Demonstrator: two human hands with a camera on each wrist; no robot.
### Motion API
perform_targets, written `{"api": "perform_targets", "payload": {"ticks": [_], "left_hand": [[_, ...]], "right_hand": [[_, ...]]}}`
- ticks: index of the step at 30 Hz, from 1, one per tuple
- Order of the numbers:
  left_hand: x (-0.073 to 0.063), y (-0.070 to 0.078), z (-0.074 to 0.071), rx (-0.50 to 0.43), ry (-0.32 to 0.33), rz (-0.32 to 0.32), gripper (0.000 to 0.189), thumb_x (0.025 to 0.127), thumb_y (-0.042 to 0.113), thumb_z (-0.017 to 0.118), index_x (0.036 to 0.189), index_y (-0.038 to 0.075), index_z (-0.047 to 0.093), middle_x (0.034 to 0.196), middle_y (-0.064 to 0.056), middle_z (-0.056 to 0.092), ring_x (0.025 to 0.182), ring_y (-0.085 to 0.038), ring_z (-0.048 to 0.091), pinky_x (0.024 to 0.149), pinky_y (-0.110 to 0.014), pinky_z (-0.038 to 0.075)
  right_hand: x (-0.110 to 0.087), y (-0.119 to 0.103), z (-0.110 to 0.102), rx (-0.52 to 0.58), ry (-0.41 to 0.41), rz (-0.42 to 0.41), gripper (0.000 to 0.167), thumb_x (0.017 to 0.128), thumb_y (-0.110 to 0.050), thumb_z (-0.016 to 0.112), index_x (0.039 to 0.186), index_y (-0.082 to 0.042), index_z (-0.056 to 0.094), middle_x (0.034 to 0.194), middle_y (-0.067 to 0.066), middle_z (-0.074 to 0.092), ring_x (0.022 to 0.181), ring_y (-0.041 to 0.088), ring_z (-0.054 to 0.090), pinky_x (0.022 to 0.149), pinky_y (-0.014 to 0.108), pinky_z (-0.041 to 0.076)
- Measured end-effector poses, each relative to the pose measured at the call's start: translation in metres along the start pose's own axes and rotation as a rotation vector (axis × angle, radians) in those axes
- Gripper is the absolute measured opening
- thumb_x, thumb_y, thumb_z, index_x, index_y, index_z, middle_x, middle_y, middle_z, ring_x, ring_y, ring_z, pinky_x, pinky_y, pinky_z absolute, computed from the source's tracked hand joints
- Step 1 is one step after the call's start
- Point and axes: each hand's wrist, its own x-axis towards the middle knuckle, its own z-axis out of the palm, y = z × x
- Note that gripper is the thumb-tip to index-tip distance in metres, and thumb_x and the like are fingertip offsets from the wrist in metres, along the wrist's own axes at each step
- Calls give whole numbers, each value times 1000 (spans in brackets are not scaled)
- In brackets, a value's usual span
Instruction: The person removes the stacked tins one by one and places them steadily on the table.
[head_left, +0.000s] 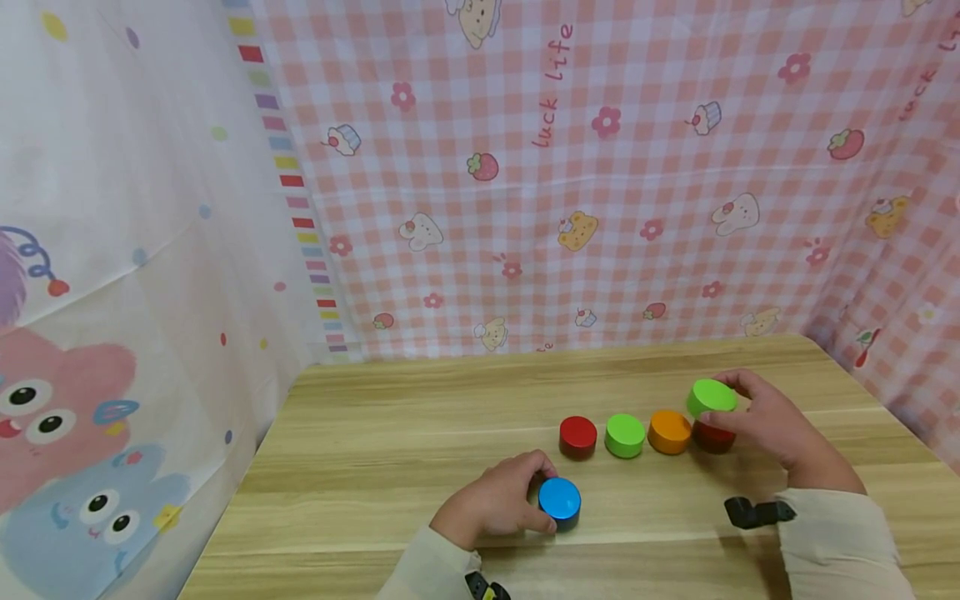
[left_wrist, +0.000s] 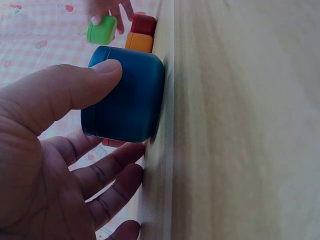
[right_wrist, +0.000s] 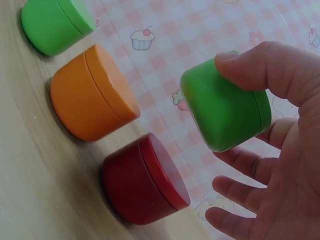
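My left hand (head_left: 498,500) holds a blue lidded tin (head_left: 559,500) between thumb and fingers; in the left wrist view the blue tin (left_wrist: 127,95) stands against the wooden tabletop. Further back on the right, my right hand (head_left: 768,421) pinches a green lidded tin (head_left: 711,398) up off the table. Beneath and just in front of it is a dark red tin (head_left: 714,437), partly hidden by the hand. The right wrist view shows the raised green tin (right_wrist: 225,105) tilted, apart from the dark red tin (right_wrist: 145,182).
Left of the dark red tin, an orange tin (head_left: 669,432), another green tin (head_left: 625,436) and a red tin (head_left: 577,437) stand in a row on the wooden table (head_left: 360,450). A pink checked curtain (head_left: 525,200) hangs behind, and a white printed curtain (head_left: 165,250) at the left.
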Motion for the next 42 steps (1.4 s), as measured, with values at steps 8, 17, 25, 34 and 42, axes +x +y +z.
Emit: {"api": "perform_targets", "payload": {"ticks": [8, 17, 25, 34, 42], "left_hand": [[0, 1, 0, -9, -5, -10, 47, 80, 20, 93, 114, 25, 61, 122, 10, 64, 118, -16, 55, 108, -46, 43], [1, -1, 0, -3, -2, 0, 47, 79, 20, 93, 114, 25, 61, 120, 11, 64, 116, -15, 55, 108, -46, 43], [1, -1, 0, 4, -3, -3, 47, 79, 21, 93, 114, 25, 61, 121, 10, 64, 116, -15, 55, 107, -44, 45], [0, 1, -1, 6, -1, 1, 47, 79, 20, 93, 114, 24, 61, 120, 10, 64, 115, -15, 55, 106, -43, 45], [0, 0, 0, 6, 0, 6, 47, 79, 20, 93, 114, 24, 61, 120, 10, 64, 115, -14, 55, 106, -43, 45]], "right_hand": [[1, 13, -6, -6, 8, 63, 71, 98, -30, 76, 146, 7, 40, 156, 40, 34, 144, 64, 25, 108, 82, 27], [-1, 20, -12, -15, 31, 101, 74, 99, -33, 73, 148, 9, 36, 156, 41, 31, 142, 64, 26, 108, 82, 27], [-5, 28, -18, -20, 59, 118, 74, 101, -35, 71, 149, 9, 36, 155, 41, 31, 138, 63, 29, 106, 77, 33], [-6, 40, -23, -52, 86, 135, 75, 102, -38, 70, 148, 11, 36, 143, 38, 42, 121, 52, 44, 87, 44, 45], [-7, 49, -27, -66, 110, 164, 77, 102, -37, 69, 145, 15, 34, 136, 38, 43, 114, 49, 46, 85, 44, 47]]}}
